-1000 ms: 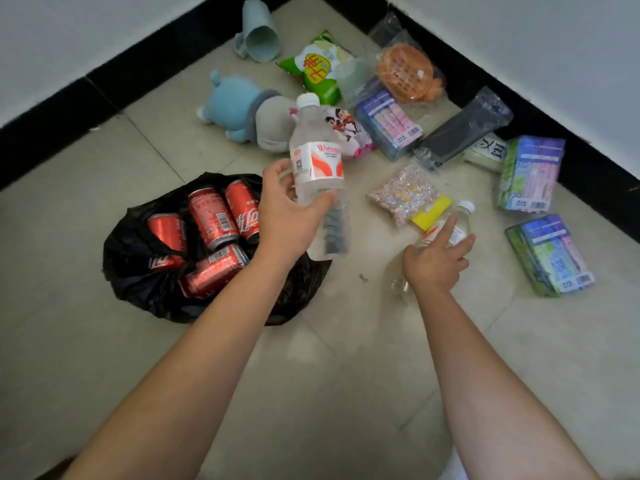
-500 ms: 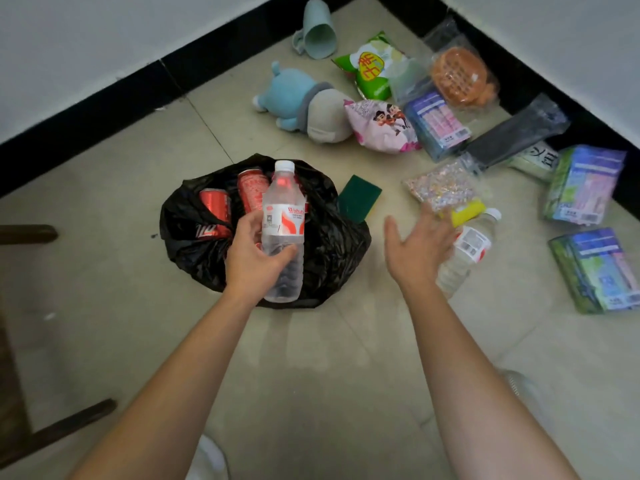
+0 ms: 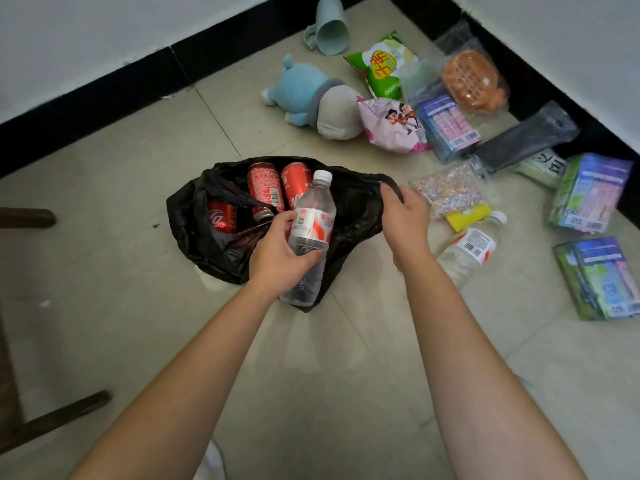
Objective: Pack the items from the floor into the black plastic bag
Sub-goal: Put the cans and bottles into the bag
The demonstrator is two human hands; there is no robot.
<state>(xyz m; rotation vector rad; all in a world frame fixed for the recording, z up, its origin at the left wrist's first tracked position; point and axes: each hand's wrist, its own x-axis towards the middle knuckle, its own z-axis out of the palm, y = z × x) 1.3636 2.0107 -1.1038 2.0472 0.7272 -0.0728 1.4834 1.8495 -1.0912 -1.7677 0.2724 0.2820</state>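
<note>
The black plastic bag (image 3: 194, 216) lies open on the floor tiles with red cola cans (image 3: 265, 188) inside. My left hand (image 3: 277, 254) grips a clear water bottle (image 3: 311, 230) with a red and white label, held over the bag's near side, cap pointing away. My right hand (image 3: 403, 216) pinches the bag's right rim and holds it up. A second water bottle (image 3: 471, 247) lies on the floor just right of my right wrist.
Loose items spread at the back right: a blue and grey plush toy (image 3: 311, 98), a pale cup (image 3: 330, 27), green (image 3: 384, 64) and pink (image 3: 391, 126) snack bags, a glitter packet (image 3: 450, 188), tissue packs (image 3: 588, 192). Dark wooden furniture legs (image 3: 27, 218) stand at left.
My left hand carried the bottle leftward and down over the bag. My right hand left the second bottle on the floor and took hold of the bag's right rim.
</note>
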